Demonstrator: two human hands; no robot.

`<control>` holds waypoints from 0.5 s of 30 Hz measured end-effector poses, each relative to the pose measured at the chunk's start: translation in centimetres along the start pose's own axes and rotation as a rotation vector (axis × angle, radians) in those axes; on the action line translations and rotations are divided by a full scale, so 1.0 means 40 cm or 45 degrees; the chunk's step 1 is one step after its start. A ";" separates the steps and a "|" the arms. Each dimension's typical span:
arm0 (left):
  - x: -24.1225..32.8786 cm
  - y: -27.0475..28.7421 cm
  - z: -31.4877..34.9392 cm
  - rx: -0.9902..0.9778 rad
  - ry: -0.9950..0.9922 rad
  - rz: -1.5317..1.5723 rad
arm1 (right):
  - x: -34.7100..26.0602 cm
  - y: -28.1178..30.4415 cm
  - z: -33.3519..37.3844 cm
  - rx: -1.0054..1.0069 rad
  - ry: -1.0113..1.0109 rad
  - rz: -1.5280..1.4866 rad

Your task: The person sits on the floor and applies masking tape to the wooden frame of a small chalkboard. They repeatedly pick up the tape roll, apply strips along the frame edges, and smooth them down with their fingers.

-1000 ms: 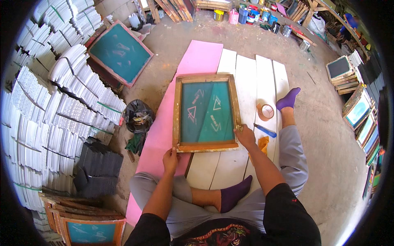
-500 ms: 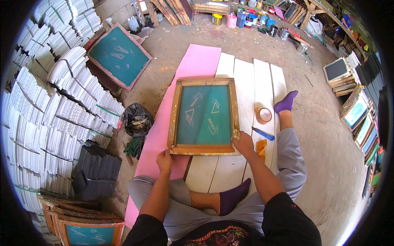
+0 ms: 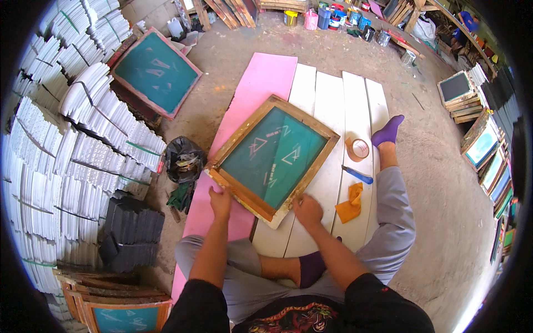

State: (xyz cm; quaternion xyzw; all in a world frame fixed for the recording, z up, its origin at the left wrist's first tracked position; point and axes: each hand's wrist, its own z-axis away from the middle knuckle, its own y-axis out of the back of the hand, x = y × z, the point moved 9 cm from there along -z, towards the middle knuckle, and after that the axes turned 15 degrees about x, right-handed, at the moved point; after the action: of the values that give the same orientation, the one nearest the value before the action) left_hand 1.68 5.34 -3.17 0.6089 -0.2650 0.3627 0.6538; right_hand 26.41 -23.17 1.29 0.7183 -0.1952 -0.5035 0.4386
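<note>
A silk-screen printing frame (image 3: 270, 217) of worn wood, with green mesh bearing pale triangles and lettering, lies turned at a slant on the boards in front of me. My right hand (image 3: 308, 211) is closed at its right edge, by the near corner, with the fingertips partly hidden. At the near-left edge is my left hand (image 3: 220, 203), its thumb apart from the fingers and the fingertips against the wood. To the right lie a roll of brown tape (image 3: 360, 149), a blue-handled knife (image 3: 358, 175) and an orange cloth (image 3: 348, 204).
White planks (image 3: 327, 91) and a pink board (image 3: 266, 75) lie under the frame. Stacks of white sheets (image 3: 83, 161) rise on the left, near a black bag (image 3: 186, 160). Another green screen (image 3: 158, 72) leans at the far left. Paint cans (image 3: 333, 21) line the back.
The screen frame has turned clockwise on the boards. My right hand has moved left and nearer with its edge; the left thumb has come away from the frame's corner.
</note>
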 end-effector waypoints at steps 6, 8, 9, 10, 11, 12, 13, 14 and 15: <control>0.102 -0.014 0.252 -0.335 -0.058 -0.018 | -0.003 0.055 -0.280 -0.222 0.721 0.494; 0.106 -0.018 0.258 -0.316 -0.035 -0.040 | 0.010 0.041 -0.309 -0.278 0.825 0.439; 0.108 -0.022 0.253 -0.310 -0.032 -0.049 | 0.025 0.027 -0.327 -0.297 0.872 0.412; 0.093 -0.030 0.238 -0.283 -0.077 -0.082 | 0.029 0.007 -0.340 -0.264 0.926 0.422; 0.063 -0.050 0.218 -0.258 -0.122 -0.114 | 0.049 -0.010 -0.347 -0.277 0.915 0.431; 0.036 -0.054 0.197 -0.226 -0.156 -0.155 | 0.038 -0.016 -0.341 -0.304 0.911 0.432; 0.036 -0.048 0.179 -0.229 -0.176 -0.193 | 0.028 -0.009 -0.327 -0.331 0.897 0.442; 0.040 -0.043 0.150 -0.234 -0.197 -0.231 | 0.017 0.007 -0.313 -0.302 0.874 0.434; 0.042 -0.032 0.120 -0.239 -0.215 -0.271 | -0.002 0.028 -0.288 -0.275 0.852 0.426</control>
State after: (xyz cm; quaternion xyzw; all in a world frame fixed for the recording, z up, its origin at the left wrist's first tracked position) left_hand 4.15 0.86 -2.06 0.5980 -0.2858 0.2125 0.7180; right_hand 36.84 -18.72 3.50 0.7507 -0.1017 -0.1806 0.6273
